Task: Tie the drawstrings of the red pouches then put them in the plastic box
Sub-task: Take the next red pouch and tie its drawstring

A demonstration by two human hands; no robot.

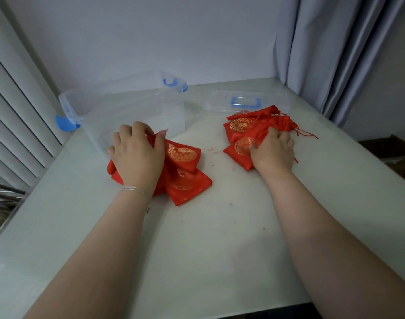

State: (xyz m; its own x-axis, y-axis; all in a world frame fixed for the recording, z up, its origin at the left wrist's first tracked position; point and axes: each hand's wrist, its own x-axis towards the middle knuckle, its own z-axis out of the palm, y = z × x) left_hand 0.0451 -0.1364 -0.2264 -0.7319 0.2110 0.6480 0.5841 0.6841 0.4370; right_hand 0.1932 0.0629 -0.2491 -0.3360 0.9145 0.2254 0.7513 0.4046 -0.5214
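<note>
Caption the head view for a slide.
Both hands grip red gold-printed pouches beside the clear plastic box.

- The red pouches under the left hand (137, 155), near the middle of the table (197, 249), are smooth cloth (185, 178) with a slight satin sheen and metallic gold printed medallions.
- The second pouch pile (245, 132) toward the table's right edge is the same shiny red cloth, with thin frayed red thread drawstrings (302, 132).
- The plastic box (132, 109) at the far left corner is clear, glossy plastic with opaque blue plastic clips.
- Its lid (245, 102) at the far edge is clear plastic with a blue handle.
- The table top looks pale, smooth and faintly glossy.
- A thin silvery metal bracelet (133, 189) circles the left wrist.
- The curtain (335, 47) is matt grey cloth.
</note>
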